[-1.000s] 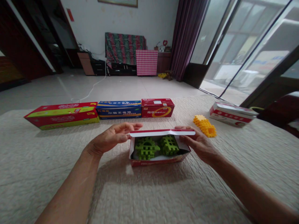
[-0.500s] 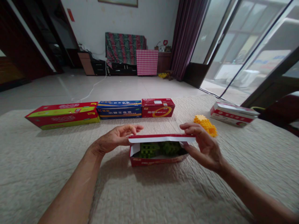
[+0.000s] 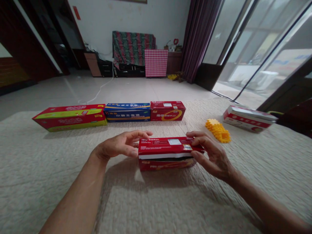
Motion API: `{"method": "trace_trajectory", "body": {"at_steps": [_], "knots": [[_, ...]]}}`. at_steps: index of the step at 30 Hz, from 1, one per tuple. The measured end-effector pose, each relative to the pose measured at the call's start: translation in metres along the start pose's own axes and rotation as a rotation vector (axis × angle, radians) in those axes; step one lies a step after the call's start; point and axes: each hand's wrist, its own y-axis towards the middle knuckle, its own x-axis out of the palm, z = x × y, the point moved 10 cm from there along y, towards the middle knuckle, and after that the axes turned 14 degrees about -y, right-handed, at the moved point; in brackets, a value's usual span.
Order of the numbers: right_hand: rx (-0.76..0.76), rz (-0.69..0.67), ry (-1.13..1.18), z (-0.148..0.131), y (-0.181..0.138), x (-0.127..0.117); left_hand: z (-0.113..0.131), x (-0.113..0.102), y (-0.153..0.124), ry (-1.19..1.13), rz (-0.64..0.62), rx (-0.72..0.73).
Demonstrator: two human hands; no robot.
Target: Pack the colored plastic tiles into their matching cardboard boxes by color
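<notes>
A red cardboard box (image 3: 158, 148) sits in front of me on the quilted cover. Its lid flap lies almost down, and a dark gap shows under the white front edge. The inside of the box is hidden. At its left end is my left hand (image 3: 122, 144), thumb and fingers apart, the thumb beside the corner and the fingertips by the back edge. My right hand (image 3: 212, 156) grips the right end, with fingers over the lid and thumb at its front edge. Behind that hand lie yellow interlocking plastic pieces (image 3: 218, 131).
A red-and-green box (image 3: 70, 118), a blue box (image 3: 128, 112) and another red box (image 3: 167, 111) stand in a row behind. A white-and-red box (image 3: 248, 119) stands at the right. All rest on the pale quilted cover (image 3: 146, 204).
The lid flap has swung down toward me, covering the green plastic pieces that showed inside. My right hand has moved with the lid. The view has shifted slightly.
</notes>
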Motion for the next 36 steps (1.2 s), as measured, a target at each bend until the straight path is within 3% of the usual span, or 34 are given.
{"method": "trace_trajectory", "body": {"at_steps": [10,18,26,36], "knots": [[0.005,0.022,0.005,-0.002,-0.001,0.001,0.001,0.006,0.005,0.01,-0.013,-0.014],[-0.083,-0.022,0.001,-0.009,-0.003,0.003,-0.002,0.007,0.004,0.034,-0.036,-0.03],[-0.072,-0.048,0.022,-0.006,-0.003,0.008,0.001,-0.005,0.005,0.089,0.071,0.004],[-0.064,-0.052,0.029,-0.006,-0.003,0.006,0.003,-0.003,0.005,0.07,0.131,-0.014]]}}
